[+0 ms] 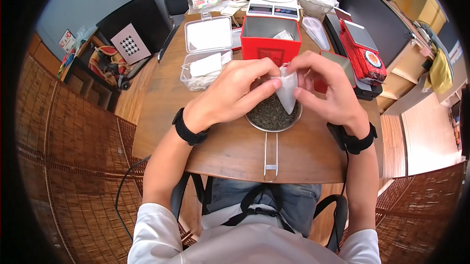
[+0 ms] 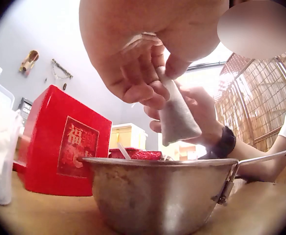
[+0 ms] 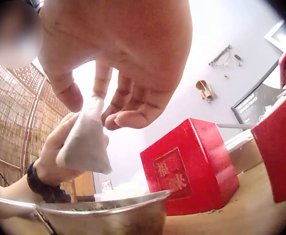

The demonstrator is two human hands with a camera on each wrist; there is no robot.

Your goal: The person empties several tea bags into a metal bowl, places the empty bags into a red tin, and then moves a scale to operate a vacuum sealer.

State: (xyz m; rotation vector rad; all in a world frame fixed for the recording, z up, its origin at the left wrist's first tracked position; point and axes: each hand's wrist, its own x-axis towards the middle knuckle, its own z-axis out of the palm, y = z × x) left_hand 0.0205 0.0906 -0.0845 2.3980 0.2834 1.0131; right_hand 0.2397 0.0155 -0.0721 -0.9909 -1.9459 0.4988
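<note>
While hands [image 1: 240,90] hold a pouch [image 1: 288,95], leaves [image 1: 269,115] in pan [image 2: 153,196], packets [image 1: 206,65] in plastic box [image 2: 0,188].

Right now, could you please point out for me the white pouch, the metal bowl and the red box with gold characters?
White pouch [image 1: 288,93]: head view, middle of its hanging body.
Metal bowl [image 2: 157,196]: left wrist view, outer side wall.
Red box [image 3: 192,169]: right wrist view, face bearing the characters.

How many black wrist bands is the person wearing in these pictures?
2: one black band on the wrist of the left hand, another black band on the wrist of the right hand. None seems hidden.
</note>
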